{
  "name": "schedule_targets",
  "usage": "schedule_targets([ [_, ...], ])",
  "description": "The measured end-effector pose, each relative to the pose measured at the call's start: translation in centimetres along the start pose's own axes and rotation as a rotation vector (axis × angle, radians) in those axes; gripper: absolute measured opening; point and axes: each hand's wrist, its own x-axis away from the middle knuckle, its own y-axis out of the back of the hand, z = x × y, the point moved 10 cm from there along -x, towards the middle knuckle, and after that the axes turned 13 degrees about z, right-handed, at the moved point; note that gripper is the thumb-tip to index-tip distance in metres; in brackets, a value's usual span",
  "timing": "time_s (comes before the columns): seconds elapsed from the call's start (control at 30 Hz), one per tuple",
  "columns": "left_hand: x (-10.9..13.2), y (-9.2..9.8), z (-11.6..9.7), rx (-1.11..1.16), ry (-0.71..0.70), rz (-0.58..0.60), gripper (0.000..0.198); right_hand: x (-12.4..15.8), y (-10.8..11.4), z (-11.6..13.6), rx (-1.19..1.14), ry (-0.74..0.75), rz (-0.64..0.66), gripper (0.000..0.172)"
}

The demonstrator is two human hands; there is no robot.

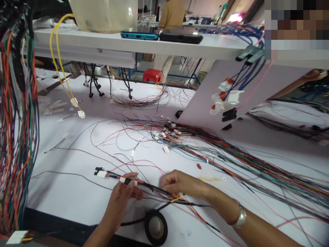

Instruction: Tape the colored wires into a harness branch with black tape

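Gripping, in left hand, a taped wire harness over white worktable; pinching same strands narrowly in right hand; lying just below, touching trailing tape: black electrical tape roll.

**Shelf, phones, background wires**

A teal phone and a black phone are laid side by side on a white shelf, a translucent plastic tub beside them. Yellow wires are draped over the shelf edge; a multicoloured wire bundle is hung at left; a red stool is seen beneath.

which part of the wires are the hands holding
The left hand grips the wire harness bundle at its black-taped section; the right hand pinches the same bundle further along, beside a yellow wire.
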Motion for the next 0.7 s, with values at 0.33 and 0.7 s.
schedule_targets([
  [0.33,0.2,0.6,0.5,-0.179,0.093,-0.083,0.044,-0.6,-0.3,-0.7,0.035,-0.085,0.149,0.026],
  [0.7,0.4,-0.6,0.7,-0.104,0.081,0.076,0.054,-0.3,0.2,-1.2,-0.039,-0.085,0.155,0.022],
])
